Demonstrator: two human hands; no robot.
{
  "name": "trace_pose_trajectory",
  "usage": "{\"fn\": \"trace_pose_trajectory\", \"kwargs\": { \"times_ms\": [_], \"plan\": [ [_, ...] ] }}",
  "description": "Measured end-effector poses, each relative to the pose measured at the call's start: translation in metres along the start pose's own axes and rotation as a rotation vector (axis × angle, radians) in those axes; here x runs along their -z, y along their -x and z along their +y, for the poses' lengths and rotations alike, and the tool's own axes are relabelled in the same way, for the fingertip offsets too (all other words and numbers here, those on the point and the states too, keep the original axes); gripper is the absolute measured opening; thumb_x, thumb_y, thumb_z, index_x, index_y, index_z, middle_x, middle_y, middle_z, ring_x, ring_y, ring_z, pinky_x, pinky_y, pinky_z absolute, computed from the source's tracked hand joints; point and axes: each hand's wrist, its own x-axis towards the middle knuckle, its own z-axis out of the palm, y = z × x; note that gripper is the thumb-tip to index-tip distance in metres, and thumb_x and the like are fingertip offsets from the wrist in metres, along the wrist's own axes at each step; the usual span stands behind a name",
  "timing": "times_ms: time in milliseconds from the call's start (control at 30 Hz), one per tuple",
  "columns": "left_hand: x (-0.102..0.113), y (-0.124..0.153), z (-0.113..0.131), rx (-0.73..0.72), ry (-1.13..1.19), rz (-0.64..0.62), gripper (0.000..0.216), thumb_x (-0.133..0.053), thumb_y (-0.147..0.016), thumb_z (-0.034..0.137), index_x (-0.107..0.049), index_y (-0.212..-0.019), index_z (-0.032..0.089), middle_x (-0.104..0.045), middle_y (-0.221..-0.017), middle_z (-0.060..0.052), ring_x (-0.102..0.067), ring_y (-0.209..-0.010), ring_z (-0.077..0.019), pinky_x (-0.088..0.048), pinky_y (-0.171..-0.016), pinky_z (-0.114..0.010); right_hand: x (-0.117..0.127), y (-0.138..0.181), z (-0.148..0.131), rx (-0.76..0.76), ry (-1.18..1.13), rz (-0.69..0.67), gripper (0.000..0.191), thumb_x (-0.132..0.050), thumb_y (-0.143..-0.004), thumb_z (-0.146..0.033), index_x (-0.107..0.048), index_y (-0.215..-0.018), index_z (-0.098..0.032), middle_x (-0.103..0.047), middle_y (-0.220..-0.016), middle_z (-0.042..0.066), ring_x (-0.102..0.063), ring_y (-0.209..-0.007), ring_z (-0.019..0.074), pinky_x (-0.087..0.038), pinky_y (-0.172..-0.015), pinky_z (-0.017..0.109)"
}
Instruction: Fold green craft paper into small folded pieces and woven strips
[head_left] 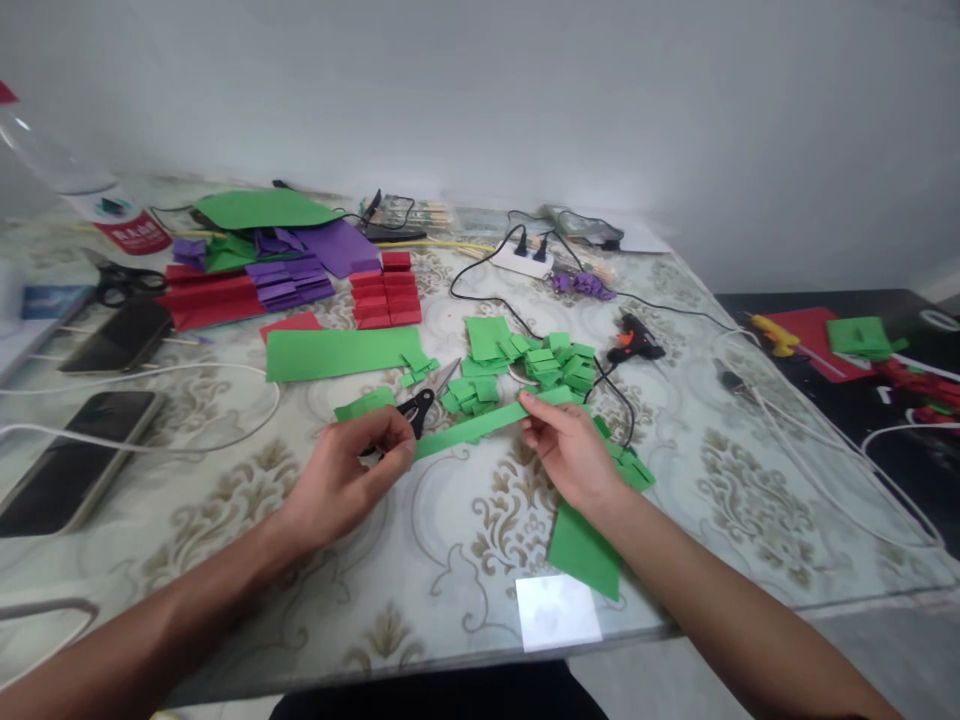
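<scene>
A long green paper strip point(469, 430) is stretched between my two hands above the table. My left hand point(360, 465) pinches its left end, and my right hand point(566, 440) grips it near the right end, thumb on top. Just behind my left hand lie black-handled scissors point(420, 402), blades pointing away to the right. Small folded green paper pieces point(551, 362) are heaped beyond the strip. A wide green sheet point(341, 353) lies behind the scissors. Under my right forearm is another green sheet point(585, 550), partly covered.
Red folded papers point(385, 295) and purple papers point(289, 283) lie farther back. A glue gun point(635, 340) rests at the right, its cord near a white power strip point(523, 260). Two phones point(79, 460), a bottle point(112, 205) and white cables stand or lie left. A white card point(558, 612) is near the front edge.
</scene>
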Motion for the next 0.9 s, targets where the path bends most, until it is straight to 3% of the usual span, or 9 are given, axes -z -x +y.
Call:
{"fn": "trace_pose_trajectory", "kwargs": {
  "times_ms": [333,467,567,733,833,900],
  "plan": [
    [0.003,0.001,-0.01,0.035,0.038,0.147,0.02,-0.053,-0.091,0.027,-0.057,-0.073,0.02,-0.058,-0.064,0.002,-0.054,-0.062,-0.0153,-0.042,-0.059,-0.027,-0.001,0.001,-0.004,0.062,-0.018,-0.003,0.031,-0.099,-0.058,-0.032,-0.072,-0.062,-0.017,-0.063,-0.058,-0.002,-0.053,-0.052,0.0097,-0.042,-0.045,0.022],
    [0.002,0.002,-0.008,-0.032,0.004,0.204,0.015,-0.056,-0.096,0.027,-0.061,-0.084,0.02,-0.063,-0.074,0.001,-0.059,-0.07,-0.0167,-0.047,-0.064,-0.028,-0.003,0.005,-0.002,0.048,0.012,-0.027,0.034,-0.1,-0.058,-0.034,-0.073,-0.068,-0.016,-0.064,-0.059,-0.002,-0.059,-0.053,0.0105,-0.047,-0.045,0.021],
    [-0.004,0.005,-0.004,-0.17,-0.082,0.086,0.009,-0.061,-0.098,0.027,-0.067,-0.1,0.021,-0.071,-0.094,-0.002,-0.067,-0.087,-0.0196,-0.053,-0.079,-0.03,-0.006,0.011,0.004,0.032,0.084,-0.075,0.033,-0.098,-0.063,-0.037,-0.074,-0.078,-0.018,-0.064,-0.06,-0.005,-0.061,-0.049,0.0113,-0.049,-0.044,0.022],
    [-0.018,0.009,0.001,-0.294,-0.126,-0.125,0.026,-0.064,-0.1,0.031,-0.065,-0.125,0.022,-0.074,-0.113,-0.008,-0.07,-0.101,-0.0235,-0.057,-0.088,-0.035,-0.012,0.021,0.018,-0.009,0.165,-0.236,0.035,-0.094,-0.069,-0.043,-0.073,-0.086,-0.019,-0.069,-0.066,-0.003,-0.069,-0.053,0.014,-0.058,-0.052,0.024],
    [-0.023,0.011,-0.002,-0.291,-0.174,-0.198,0.032,-0.067,-0.099,0.033,-0.064,-0.129,0.023,-0.073,-0.107,-0.006,-0.071,-0.091,-0.0217,-0.057,-0.083,-0.034,-0.014,0.023,0.02,-0.053,0.179,-0.285,0.036,-0.095,-0.07,-0.042,-0.073,-0.086,-0.019,-0.071,-0.069,-0.003,-0.073,-0.057,0.0153,-0.062,-0.058,0.025],
    [-0.025,0.012,-0.005,-0.295,-0.194,-0.181,0.033,-0.068,-0.098,0.032,-0.064,-0.129,0.024,-0.073,-0.1,-0.003,-0.07,-0.082,-0.0196,-0.056,-0.077,-0.032,-0.014,0.024,0.02,-0.078,0.171,-0.303,0.035,-0.095,-0.07,-0.042,-0.073,-0.086,-0.019,-0.072,-0.07,-0.002,-0.073,-0.059,0.0151,-0.063,-0.06,0.025]
  ]
}}
